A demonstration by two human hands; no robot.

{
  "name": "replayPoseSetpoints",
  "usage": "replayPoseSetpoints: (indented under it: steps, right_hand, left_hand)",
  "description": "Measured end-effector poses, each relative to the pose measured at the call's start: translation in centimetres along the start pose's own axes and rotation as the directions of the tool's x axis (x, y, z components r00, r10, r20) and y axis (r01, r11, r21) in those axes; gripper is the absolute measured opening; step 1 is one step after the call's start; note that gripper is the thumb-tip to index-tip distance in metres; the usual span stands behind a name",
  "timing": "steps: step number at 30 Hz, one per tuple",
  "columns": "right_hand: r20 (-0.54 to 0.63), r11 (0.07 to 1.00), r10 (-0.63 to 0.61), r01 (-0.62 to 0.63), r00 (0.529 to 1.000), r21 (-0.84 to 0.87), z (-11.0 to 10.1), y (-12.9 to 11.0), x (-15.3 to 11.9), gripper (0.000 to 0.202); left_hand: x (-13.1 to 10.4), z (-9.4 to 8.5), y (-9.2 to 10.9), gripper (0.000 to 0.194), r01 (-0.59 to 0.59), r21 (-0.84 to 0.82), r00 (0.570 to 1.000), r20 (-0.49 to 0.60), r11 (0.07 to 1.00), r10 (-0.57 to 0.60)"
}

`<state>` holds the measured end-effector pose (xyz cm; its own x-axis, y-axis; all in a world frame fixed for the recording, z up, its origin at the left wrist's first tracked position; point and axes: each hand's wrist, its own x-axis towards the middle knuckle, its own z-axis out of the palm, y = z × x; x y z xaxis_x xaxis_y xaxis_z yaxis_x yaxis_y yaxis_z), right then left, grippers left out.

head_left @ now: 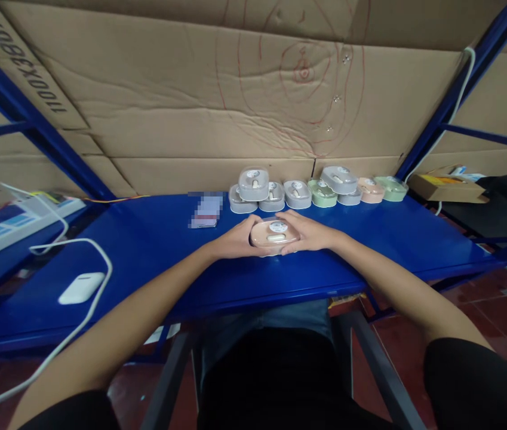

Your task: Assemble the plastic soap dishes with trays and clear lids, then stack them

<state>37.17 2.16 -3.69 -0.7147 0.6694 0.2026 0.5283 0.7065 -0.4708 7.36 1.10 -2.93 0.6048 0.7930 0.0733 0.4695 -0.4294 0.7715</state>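
Observation:
Between my two hands is a peach-coloured plastic box [267, 235] with a clear lid, a round white sticker and a pale oval handle or latch on top. My left hand [236, 237] grips its left end, thumb near the upper edge. Around its right end my right hand [306, 232] is closed, fingers at the far side and thumb at the near side. The box is over the blue table [217, 286]; whether it touches the surface I cannot tell. Behind it, a grey box [254, 184] is stacked on others of the same shape.
More such boxes line the back, including a green box [325, 194], another peach box [370, 190] and an upper grey box [339, 180]. A blurred-out phone-like item [207, 210] lies left of them. Further left are a white case [82, 288], a white cable [108, 269] and a power strip [24, 230].

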Motion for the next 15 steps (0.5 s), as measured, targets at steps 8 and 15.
replayPoseSetpoints:
  steps: [8,15]
  right_hand:
    - [-0.070,0.998,0.036,-0.039,0.997,-0.039,0.72,-0.09,0.49,0.129]
    - [-0.020,0.994,0.070,-0.072,0.997,-0.085,-0.26,-0.80,0.29,0.129]
  left_hand:
    - [0.04,-0.41,-0.58,0.081,-0.039,0.027,0.999,0.005,0.999,0.039]
    - [0.35,-0.48,-0.92,0.092,-0.042,0.123,0.999,-0.009,0.992,0.043]
